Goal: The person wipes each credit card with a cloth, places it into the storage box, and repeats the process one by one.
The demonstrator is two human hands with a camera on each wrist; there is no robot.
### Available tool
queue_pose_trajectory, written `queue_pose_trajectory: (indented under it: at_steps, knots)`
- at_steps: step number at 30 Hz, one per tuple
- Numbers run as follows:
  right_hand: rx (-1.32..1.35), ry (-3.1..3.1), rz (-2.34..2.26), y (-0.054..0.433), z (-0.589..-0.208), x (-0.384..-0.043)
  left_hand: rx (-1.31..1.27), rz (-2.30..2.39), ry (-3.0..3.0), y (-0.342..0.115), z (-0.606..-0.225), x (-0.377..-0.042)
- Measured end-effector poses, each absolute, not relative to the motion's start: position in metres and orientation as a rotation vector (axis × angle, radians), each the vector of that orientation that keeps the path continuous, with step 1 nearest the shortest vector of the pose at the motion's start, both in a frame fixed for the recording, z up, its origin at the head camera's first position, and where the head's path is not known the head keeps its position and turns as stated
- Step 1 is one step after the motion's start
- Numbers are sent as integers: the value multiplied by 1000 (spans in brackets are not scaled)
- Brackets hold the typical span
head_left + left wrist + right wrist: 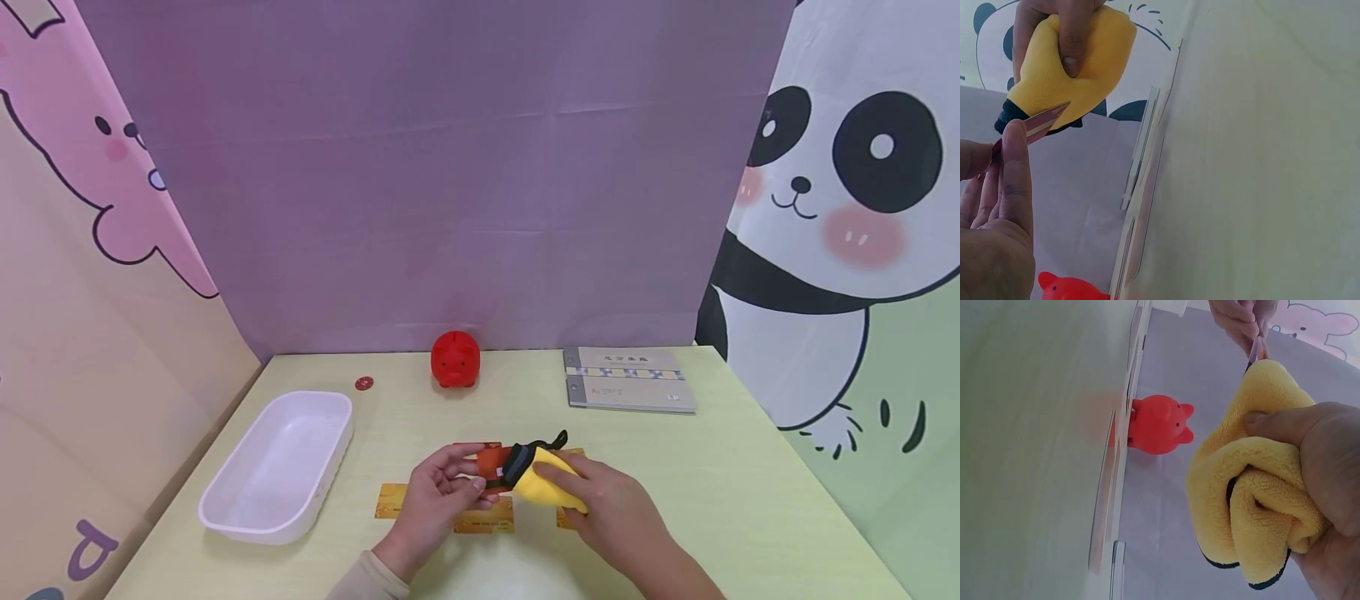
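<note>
My left hand (435,500) pinches an orange-red card (491,461) between thumb and fingers, above the table's middle. A bunched yellow cloth (551,483) with a dark edge is gripped in my right hand (618,508). The cloth's dark-edged end meets the card; in the left wrist view the card (1041,123) lies against the cloth (1094,56). Folds of the towel-like cloth (1266,394) fill the right hand in the right wrist view. Gold cards (390,501) lie on the table beneath the hands, partly hidden by them.
At the left stands a white plastic tray (330,467). A red piggy bank (455,360) sits at the back edge, with a small round red disc (364,383) to its left. A grey notebook (630,387) lies at the back right.
</note>
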State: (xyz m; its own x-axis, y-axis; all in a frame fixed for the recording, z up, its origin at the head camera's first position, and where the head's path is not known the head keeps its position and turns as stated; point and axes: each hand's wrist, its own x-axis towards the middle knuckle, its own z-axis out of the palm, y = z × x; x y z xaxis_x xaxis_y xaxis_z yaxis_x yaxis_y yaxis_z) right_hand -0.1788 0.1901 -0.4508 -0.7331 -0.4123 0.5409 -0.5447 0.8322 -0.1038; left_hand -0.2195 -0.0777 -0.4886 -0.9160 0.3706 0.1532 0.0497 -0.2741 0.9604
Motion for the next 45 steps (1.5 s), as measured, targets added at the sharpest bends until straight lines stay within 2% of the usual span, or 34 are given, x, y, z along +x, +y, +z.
queue_pose_trajectory:
  at_steps: [7, 25, 45]
  knots:
    - [640, -2503, 321, 195, -455, -185, 543, 2248, 1743, -79, -489, -220]
    - [855, -2439, 373, 188, -454, -181, 565, 2264, 1732, -72, -490, -217]
    - [709, -2455, 386, 206, -457, -186, 467, 2265, 1803, -83, -488, -222]
